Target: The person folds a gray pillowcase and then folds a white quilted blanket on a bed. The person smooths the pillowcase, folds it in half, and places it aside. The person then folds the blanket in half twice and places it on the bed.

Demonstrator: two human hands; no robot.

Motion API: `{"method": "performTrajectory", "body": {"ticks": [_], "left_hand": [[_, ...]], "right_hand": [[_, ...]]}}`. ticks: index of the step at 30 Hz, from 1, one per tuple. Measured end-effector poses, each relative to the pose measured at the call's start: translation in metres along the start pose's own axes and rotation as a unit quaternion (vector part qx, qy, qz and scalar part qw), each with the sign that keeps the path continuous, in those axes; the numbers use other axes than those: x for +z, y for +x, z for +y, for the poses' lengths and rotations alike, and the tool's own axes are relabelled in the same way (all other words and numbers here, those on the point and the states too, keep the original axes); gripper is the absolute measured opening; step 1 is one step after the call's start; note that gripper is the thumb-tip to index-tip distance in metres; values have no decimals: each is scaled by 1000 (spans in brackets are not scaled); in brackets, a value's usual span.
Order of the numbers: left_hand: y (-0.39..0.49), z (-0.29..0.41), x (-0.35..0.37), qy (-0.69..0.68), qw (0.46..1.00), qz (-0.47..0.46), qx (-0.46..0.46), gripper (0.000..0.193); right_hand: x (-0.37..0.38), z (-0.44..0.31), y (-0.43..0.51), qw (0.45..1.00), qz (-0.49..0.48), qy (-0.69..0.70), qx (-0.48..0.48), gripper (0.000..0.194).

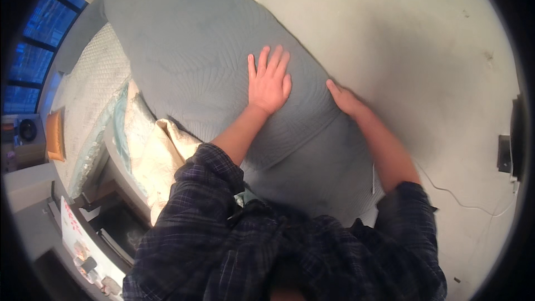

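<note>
A grey-blue quilted bedspread (188, 42) with stitched leaf-like lines spreads out before me. My left hand (269, 81) lies flat on top of it, palm down, with the fingers apart. At the bedspread's right edge, by the pale wall, is my right hand (345, 98); its thumb or a finger points up along the edge, and its other fingers are hidden, so its grip cannot be told. A fold of the cloth runs below both hands, over a further grey layer (309, 167).
Cream fabric (167, 146) and a pale quilted mattress cover (98, 58) lie to the left. An orange cushion (55, 136) stands near the window (42, 42). A white cable (455, 205) hangs along the pale wall (418, 71) at right.
</note>
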State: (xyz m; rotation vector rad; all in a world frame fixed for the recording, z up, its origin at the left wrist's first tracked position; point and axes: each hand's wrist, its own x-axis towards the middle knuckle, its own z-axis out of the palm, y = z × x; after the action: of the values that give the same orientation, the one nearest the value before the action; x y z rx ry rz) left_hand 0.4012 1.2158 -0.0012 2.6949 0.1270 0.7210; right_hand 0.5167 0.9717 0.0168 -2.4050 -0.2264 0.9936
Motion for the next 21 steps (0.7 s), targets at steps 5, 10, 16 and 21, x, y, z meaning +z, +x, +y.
{"method": "performTrajectory", "body": {"ticks": [5,10,16,21], "left_hand": [[12,3,-2,3,1000,-10,-13,54],[7,-8,-1,14,1000,9,-14,53],[-2,-13,-5,22,1000,16,-9,56],[15,5,-1,12,1000,3,0,54]], "right_hand": [[12,0,6,995,89,-48,-13,80],[34,3,-18,975,171,-41,-140,76],[8,-52,-31,998,10,57,-21,82],[-7,7,49,997,-13,48,67,86]]}}
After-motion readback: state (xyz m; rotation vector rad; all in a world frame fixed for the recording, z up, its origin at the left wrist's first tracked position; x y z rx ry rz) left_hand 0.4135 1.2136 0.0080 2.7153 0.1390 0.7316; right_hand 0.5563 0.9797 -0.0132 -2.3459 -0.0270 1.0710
